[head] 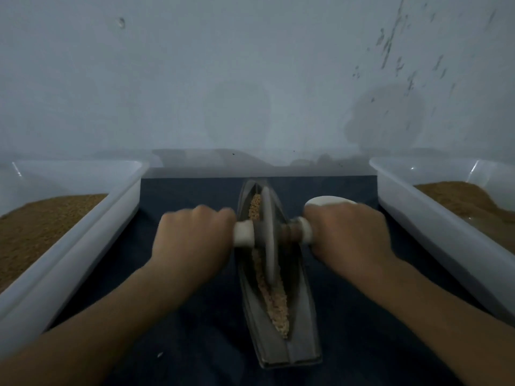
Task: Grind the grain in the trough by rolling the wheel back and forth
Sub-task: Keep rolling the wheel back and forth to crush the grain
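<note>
A dark blue cloth [195,330] fills the middle. At 9 o'clock the left tub [83,240], clear plastic, holds brown meal [41,227]. At 3 o'clock the right tub [418,213] holds a brown heap [468,201]. At 12 o'clock a back tub [209,162] lies crosswise against the stained grey wall [250,79]. A white oval thing [330,201], partly hidden, lies at 2 o'clock; a white speck [160,354] at 7.

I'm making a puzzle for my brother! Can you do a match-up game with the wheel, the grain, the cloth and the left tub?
1 wheel
2 grain
3 cloth
4 left tub

A dark blue, under the trough
B white, holds brown stuff
C between left hand and right hand
D lies inside the trough

Pairs: 1-C, 2-D, 3-A, 4-B
</note>
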